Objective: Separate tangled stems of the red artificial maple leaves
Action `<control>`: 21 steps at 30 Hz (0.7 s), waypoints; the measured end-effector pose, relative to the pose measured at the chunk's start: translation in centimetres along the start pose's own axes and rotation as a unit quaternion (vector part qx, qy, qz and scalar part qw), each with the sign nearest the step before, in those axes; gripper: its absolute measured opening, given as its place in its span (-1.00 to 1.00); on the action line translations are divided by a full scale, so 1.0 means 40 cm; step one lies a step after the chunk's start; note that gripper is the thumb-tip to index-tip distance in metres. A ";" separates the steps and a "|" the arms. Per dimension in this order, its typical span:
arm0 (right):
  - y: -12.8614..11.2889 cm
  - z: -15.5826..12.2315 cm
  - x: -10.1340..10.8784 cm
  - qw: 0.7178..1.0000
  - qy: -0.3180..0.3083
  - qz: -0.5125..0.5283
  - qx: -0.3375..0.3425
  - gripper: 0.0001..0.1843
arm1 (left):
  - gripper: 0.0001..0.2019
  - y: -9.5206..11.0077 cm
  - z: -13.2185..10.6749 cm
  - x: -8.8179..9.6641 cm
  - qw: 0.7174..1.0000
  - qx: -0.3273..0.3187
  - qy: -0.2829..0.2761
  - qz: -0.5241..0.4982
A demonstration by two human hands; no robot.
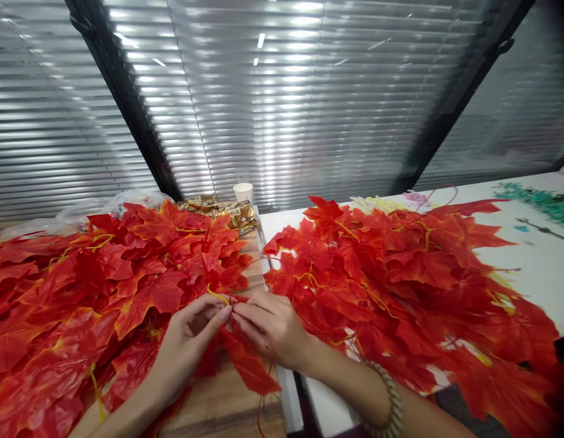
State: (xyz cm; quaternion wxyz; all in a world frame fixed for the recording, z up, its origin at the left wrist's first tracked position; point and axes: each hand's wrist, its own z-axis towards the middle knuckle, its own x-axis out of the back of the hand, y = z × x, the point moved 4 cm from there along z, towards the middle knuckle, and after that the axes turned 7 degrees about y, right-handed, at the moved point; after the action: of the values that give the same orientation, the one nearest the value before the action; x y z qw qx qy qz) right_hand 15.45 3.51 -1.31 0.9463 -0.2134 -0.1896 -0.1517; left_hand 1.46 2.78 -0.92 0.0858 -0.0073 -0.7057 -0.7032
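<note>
My left hand [202, 322] and my right hand [270, 322] meet fingertip to fingertip over the gap between two tables. Between the left thumb and fingers is a yellow stem [216, 295] of an artificial leaf. The right fingers pinch close beside it; a thin red cord seems to pass there, though the fingers partly cover it. A red artificial maple leaf [249, 362] hangs beneath both hands. Big heaps of red and orange artificial maple leaves lie on either side, a left pile [81, 304] and a right pile [377, 274].
Gold foil packets [238, 216] and a white paper cup [243, 192] stand behind the left pile, near clear plastic bags [135, 199]. The wooden table [236, 407] adjoins a white table [537, 261]. Teal sprigs [537, 199] lie at far right. Window blinds [286, 109] rise behind.
</note>
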 end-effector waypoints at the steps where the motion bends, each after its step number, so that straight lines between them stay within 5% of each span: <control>1: 0.001 -0.001 -0.001 1.000 -0.001 0.000 0.000 -0.76 | -0.90 0.001 -0.001 0.000 1.000 0.006 0.001 -0.001; 13: -0.010 0.009 0.006 0.999 0.012 -0.023 0.019 -0.73 | -0.89 -0.016 0.010 0.002 0.998 0.011 -0.042 -0.049; 21: 0.001 0.003 -0.004 1.000 -0.008 -0.014 0.012 -0.75 | -0.79 -0.021 0.026 0.015 0.999 0.007 0.002 -0.043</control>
State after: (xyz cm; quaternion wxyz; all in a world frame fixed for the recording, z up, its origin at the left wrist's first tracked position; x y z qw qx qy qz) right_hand 15.28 3.63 -1.30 0.9450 -0.2010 -0.2018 -0.1607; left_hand 0.65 3.76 -1.67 0.0573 0.0251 -0.7101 -0.7013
